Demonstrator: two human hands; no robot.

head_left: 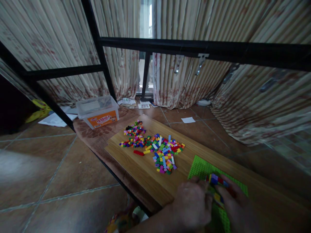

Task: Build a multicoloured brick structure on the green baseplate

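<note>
Toy brick assembly (220,182), a short multicoloured build with purple, blue, red and yellow pieces, lies between the two hands, over the green studded baseplate (200,165). Its long axis seems to run slantwise, from a purple-and-yellow end at the upper left down toward the right hand (239,205), roughly in line with the baseplate's far edge; the light is dim and the fingers cover much of it, so whether it is pressed onto the studs cannot be told. The right hand has thumb and fingers clamped on the assembly from the right. The left hand (190,202) is curled at the assembly's left side, its fingertips hidden, and whether they are closed on a piece cannot be told.

The baseplate rests on a long wooden board (136,166), which points from the upper left to the lower right. Farther up the board, loose bricks (164,150) spread in multicoloured heaps, well apart from the hands. Just beside them lies a long red brick (138,152), its length running nearly sideways and dipping slightly to the right. Beyond the board's far end, a clear plastic tub (97,111) with an orange label stands on a brown patterned cloth (94,137).
</note>
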